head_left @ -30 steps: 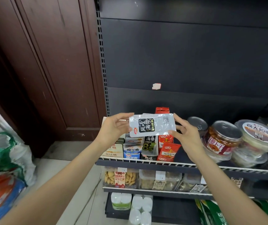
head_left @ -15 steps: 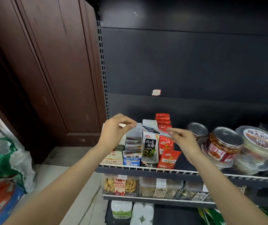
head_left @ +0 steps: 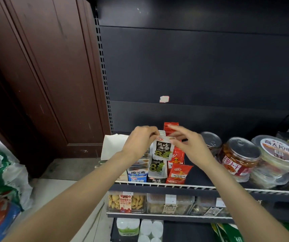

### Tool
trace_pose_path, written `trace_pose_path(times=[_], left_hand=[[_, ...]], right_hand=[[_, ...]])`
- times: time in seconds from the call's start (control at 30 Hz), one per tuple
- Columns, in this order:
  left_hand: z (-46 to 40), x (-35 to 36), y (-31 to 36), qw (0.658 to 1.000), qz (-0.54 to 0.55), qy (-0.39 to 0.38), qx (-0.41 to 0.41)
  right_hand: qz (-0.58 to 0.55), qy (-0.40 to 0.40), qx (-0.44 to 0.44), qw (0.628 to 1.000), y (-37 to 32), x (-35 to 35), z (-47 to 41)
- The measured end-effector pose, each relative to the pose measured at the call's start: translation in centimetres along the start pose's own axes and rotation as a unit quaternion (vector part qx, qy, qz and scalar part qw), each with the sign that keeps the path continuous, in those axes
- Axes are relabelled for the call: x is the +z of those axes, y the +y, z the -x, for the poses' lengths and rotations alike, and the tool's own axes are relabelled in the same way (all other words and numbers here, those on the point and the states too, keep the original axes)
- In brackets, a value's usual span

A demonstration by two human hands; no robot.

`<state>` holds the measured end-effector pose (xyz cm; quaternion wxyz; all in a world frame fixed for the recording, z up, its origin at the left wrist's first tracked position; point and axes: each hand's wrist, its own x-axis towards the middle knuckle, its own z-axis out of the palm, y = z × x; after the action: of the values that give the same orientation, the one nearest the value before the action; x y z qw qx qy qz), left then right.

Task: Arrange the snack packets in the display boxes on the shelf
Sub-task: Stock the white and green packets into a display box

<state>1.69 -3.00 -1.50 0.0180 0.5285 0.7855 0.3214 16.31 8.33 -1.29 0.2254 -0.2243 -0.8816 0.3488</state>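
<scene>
Two hands meet over the middle display box (head_left: 156,173), the left hand (head_left: 139,144) pinching the seaweed packet's (head_left: 163,149) top corner, the right hand (head_left: 186,143) loosely spread beside it; seating it upright likely comes next.

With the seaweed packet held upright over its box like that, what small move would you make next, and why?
Probably ease the packet straight down into the black-and-white display box. The left hand pinches its top edge, the right hand steadies the other side, and it stands above the packets already in the row.
</scene>
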Motion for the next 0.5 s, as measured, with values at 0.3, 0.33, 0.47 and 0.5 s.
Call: trace_pose_path(times=[0.3, 0.33, 0.47, 0.5], left_hand=[[1.8, 1.1, -4.4, 0.983, -0.089, -0.158, -0.032], [2.3, 1.1, -5.2, 0.975, -0.123, -0.184, -0.013], [3.7, 0.8, -7.4, 0.948, -0.180, -0.264, -0.001], [3.7, 0.8, -7.6, 0.945, -0.188, -0.269, 0.002]], right_hand=[[0.060, 0.021, 0.000, 0.998, 2.1, 1.9, -1.4], [0.059, 0.017, 0.001, 0.998, 2.3, 2.2, -1.4], [0.075, -0.028, 0.007, 0.997, 3.2, 3.6, -1.6], [0.081, -0.041, 0.010, 0.996, 3.6, 4.0, -1.8]])
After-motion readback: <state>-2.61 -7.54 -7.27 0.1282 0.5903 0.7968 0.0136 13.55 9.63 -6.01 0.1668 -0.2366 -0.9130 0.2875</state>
